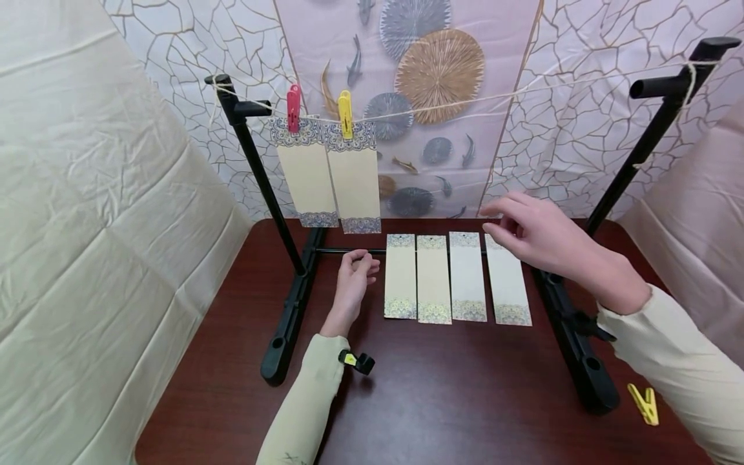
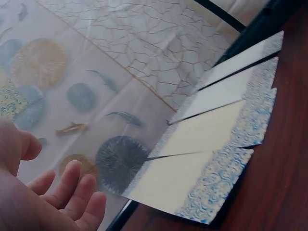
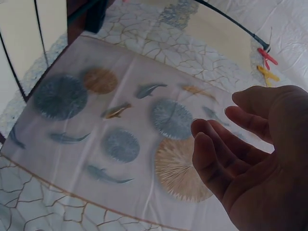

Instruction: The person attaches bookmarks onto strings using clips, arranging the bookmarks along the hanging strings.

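Observation:
My left hand (image 1: 354,278) is low over the table, just left of a row of several paper cards with patterned borders, its fingers loosely bent and nothing visible in them. The nearest is a cream card (image 1: 401,276). Above the rightmost white card (image 1: 509,284), partly covering its top, is my right hand (image 1: 537,236). In the right wrist view, the right fingers (image 3: 211,159) curve loosely around bare air. Two larger cream cards hang from a string (image 1: 494,97), one under a red clothespin (image 1: 293,108), the other under a yellow clothespin (image 1: 345,114).
Black stands at left (image 1: 258,171) and right (image 1: 633,161) carry the string, with feet on the dark wooden table (image 1: 453,394). Another yellow clothespin (image 1: 644,405) lies at the right front. Patterned cloth (image 1: 442,77) hangs behind.

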Tool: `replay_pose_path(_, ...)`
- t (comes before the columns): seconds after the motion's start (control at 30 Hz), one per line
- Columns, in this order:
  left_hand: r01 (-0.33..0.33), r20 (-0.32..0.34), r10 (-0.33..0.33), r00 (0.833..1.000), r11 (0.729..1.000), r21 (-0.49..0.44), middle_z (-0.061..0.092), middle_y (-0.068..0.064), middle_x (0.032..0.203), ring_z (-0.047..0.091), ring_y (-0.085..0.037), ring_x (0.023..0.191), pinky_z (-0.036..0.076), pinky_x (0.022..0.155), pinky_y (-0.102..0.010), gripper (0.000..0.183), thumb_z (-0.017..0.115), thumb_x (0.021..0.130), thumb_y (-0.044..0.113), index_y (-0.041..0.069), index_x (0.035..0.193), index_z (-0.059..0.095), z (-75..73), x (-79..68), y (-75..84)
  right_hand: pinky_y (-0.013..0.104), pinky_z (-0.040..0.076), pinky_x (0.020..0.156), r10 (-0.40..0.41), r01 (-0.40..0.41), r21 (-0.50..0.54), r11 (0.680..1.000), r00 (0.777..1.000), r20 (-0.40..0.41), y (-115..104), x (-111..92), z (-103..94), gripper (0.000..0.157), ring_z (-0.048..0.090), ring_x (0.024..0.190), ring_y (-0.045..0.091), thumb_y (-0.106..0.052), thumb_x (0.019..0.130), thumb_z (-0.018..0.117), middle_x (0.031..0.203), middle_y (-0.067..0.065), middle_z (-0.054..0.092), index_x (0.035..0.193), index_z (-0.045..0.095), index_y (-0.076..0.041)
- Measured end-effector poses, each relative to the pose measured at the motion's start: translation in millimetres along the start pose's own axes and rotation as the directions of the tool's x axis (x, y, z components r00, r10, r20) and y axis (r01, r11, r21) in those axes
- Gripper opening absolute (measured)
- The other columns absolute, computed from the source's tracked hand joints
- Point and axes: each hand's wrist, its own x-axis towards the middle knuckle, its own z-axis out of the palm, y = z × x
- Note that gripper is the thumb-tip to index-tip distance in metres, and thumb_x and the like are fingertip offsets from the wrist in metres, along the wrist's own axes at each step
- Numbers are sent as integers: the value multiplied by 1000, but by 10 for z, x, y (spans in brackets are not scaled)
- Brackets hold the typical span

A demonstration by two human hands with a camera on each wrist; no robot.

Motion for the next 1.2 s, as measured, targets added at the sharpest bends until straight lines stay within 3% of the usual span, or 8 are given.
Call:
replay_pose_path(0.27,-15,56,9,998,993,114,62,-24,121,59,-41,114,50,93,-51,37,53,101,22,5,133,44,24,-10,-105,29,45,60,92,-90,-32,995,993,67,119,-262,9,16,55,71,8,-9,87,71,86,-3,62,103,69,-12)
replay_pose_path(0.47,-25,104,0,995,971,238,63,-19,118,61,-42,105,53,82,-40,35,55,99,17,5,130,46,9,-28,-178,31,47,61,111,-104,-71,992,989,97,287,-476,11,17,57,72,9,-7,84,74,86,-3,65,100,68,-12)
replay_pose_path(0.63,-12,130,-29,991,951,308,61,-18,118,60,-43,103,52,79,-36,35,55,98,19,7,130,47,-30,-28,-201,32,47,60,117,-103,-112,988,985,126,450,-660,8,19,56,68,7,-8,82,76,82,-3,66,100,69,-10)
replay_pose_path(0.8,-15,155,-44,987,932,362,59,-17,119,60,-36,108,49,78,-31,36,55,99,21,8,131,47,-64,-5,-233,29,48,58,201,-175,-142,974,960,196,567,-833,-19,17,57,66,4,-10,83,76,82,-4,68,99,69,-11)
replay_pose_path(0.97,-8,159,-64,985,910,414,58,-14,121,59,-29,113,49,81,-34,38,55,99,24,8,133,45,-86,7,-271,28,49,59,265,-229,-161,960,929,258,678,-990,-34,16,59,67,6,-14,84,75,85,-2,71,99,70,-11)
replay_pose_path(1.13,2,151,-75,986,901,434,56,-13,124,59,-28,115,50,84,-37,45,56,99,27,7,137,43,-90,36,-286,29,49,59,271,-232,-173,957,927,258,794,-1156,-51,14,58,67,2,-14,81,78,84,-5,71,94,71,-15)
replay_pose_path(1.2,7,145,-78,986,900,436,56,-13,123,59,-28,113,50,83,-36,45,56,99,27,7,137,42,-86,54,-286,29,48,58,287,-244,-179,953,916,280,826,-1217,-54,12,57,66,1,-14,82,77,84,-5,71,93,71,-15)
